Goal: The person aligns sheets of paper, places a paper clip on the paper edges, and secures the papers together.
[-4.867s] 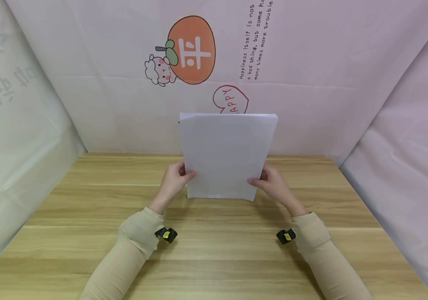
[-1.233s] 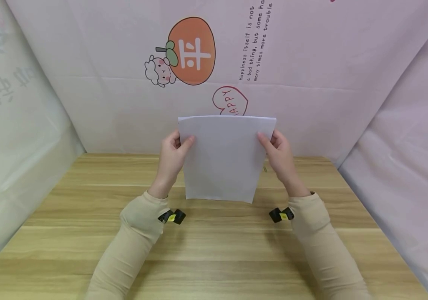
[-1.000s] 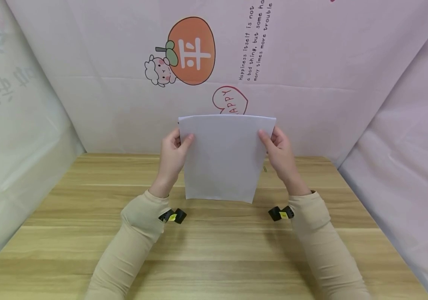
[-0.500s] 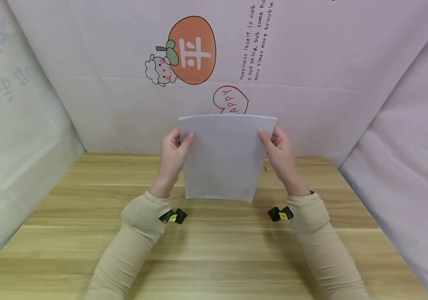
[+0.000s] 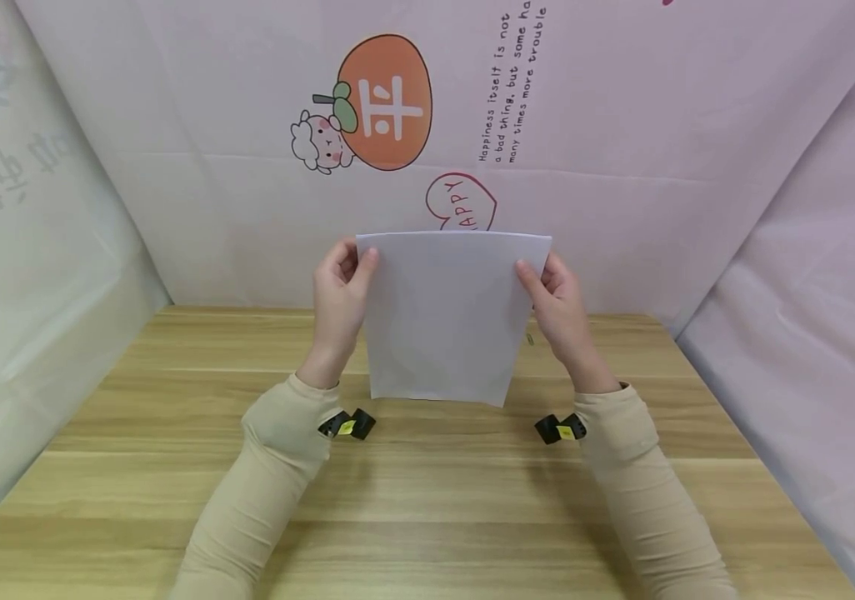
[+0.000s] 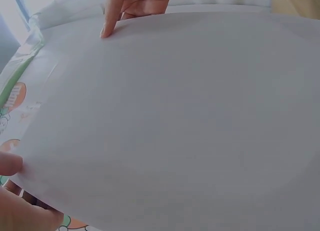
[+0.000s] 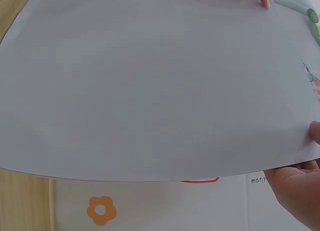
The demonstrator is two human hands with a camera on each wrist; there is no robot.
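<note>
Pinching white paper [image 5: 446, 321] upright before the far printed cloth [image 5: 622, 125], with left hand [image 5: 339, 308] and right hand [image 5: 564, 321] at its upper side edges, likely light, bendy, easily creased, best gripped from both sides.

1. Head view: I receive a bright, evenly lit scene; the lettering [image 5: 506, 93] on the back cloth [image 5: 645, 125] reads sharply, while the prints [image 5: 3, 177] on the left side cloth [image 5: 45, 275] look faint.
2. I note soft shadows on the table [image 5: 435, 533] along the inner sides of both sleeves [image 5: 251, 492].
3. The near face of the paper [image 5: 444, 321] appears shaded grey, duller than the back cloth.
4. Left wrist view: dimmer to me, with a pale glow at upper left.
5. Right wrist view: similarly dim and grey; the paper's lower edge bows, whether from lens or bend I cannot tell.
</note>
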